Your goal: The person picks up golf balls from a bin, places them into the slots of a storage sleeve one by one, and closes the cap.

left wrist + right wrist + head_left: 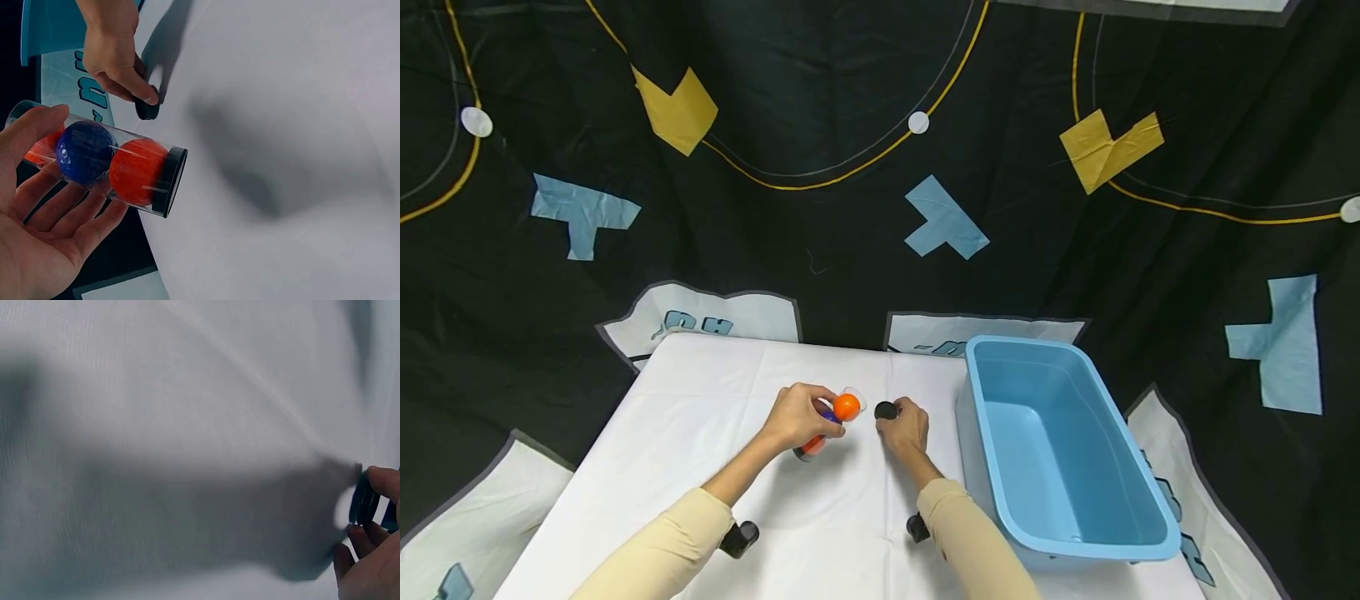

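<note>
My left hand [805, 417] grips a clear plastic tube [128, 134] around its side, above the table. Inside the tube are a blue ball [84, 152] between two orange-red balls; one orange ball [846, 407] shows near the tube's open-looking far end. A black cap [172, 182] closes the other end. To the right, my right hand [906, 427] pinches a round black lid [886, 410] between thumb and fingers, apart from the tube. The lid also appears at the edge of the right wrist view, with part of the right hand [375, 562].
A light blue plastic tub [1000, 467] stands on the right side of the white-covered table [820, 542]. Black wrist-camera mounts show at both sleeves. Behind hangs a dark cloth [820, 250] with yellow and blue printed shapes.
</note>
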{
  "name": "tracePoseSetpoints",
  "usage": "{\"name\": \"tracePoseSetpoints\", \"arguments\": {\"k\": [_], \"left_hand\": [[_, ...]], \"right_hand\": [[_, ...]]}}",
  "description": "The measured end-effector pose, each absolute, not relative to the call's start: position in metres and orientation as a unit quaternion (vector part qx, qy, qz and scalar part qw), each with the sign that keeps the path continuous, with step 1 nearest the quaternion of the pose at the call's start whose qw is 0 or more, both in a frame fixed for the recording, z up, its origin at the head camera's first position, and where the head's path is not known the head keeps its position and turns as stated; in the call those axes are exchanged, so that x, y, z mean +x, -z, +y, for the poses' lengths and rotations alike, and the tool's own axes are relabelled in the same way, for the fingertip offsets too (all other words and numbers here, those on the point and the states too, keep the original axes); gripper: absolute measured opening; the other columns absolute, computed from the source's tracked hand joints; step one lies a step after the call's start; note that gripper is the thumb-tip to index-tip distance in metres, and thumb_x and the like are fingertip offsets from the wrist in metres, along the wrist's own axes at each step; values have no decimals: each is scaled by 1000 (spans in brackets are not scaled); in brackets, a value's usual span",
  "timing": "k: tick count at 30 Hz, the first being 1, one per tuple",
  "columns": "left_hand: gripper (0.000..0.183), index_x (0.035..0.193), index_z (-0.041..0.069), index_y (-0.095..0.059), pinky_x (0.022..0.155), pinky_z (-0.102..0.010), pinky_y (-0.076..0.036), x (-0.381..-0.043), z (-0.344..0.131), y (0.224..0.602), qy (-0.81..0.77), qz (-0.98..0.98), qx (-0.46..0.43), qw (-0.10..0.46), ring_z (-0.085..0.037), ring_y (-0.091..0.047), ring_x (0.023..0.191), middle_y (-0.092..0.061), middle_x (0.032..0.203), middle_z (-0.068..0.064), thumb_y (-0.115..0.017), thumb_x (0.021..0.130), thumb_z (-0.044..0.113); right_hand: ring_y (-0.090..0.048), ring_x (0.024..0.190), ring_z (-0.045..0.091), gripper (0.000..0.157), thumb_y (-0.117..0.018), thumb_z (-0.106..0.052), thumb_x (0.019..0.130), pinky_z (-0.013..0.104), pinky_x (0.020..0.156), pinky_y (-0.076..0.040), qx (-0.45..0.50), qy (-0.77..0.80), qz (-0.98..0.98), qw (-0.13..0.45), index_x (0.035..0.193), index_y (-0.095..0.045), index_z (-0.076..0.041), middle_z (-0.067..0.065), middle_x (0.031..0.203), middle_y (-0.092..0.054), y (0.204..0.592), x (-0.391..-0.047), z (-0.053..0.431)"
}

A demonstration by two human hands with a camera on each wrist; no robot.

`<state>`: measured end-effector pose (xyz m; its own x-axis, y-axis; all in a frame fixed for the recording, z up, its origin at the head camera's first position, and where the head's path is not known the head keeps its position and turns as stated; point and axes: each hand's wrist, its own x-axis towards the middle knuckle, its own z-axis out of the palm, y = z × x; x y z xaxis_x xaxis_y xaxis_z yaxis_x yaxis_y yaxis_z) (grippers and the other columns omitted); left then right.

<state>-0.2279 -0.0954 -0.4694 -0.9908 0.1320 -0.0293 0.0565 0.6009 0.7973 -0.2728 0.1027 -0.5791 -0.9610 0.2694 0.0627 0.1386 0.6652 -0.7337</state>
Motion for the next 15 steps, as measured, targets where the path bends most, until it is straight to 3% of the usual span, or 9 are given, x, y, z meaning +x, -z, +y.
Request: {"name": "tracePoseSetpoints", "arguments": {"k": [7, 15], "left_hand": [[41, 102, 7, -78, 67, -34, -62, -227, -95, 474, -444, 894, 49, 45, -16, -70, 72, -77, 83, -5, -94, 65, 14], [41, 101, 8, -78, 66, -33, -61, -228, -92, 478, -446, 893, 50, 45, -16, -71, 72, -77, 83, -6, -94, 64, 15]], "right_hand": [[-66, 92, 31, 35, -83, -13, 73, 44, 83, -55, -108, -382, -916, 56, 105, -72, -2, 15, 94, -73, 562, -274, 102], [-64, 79, 29, 31, -84, -15, 69, 37, 71, -54, -45, -335, -939, 59, 93, -70, 0, 16, 83, -72, 527, -273, 104]]}}
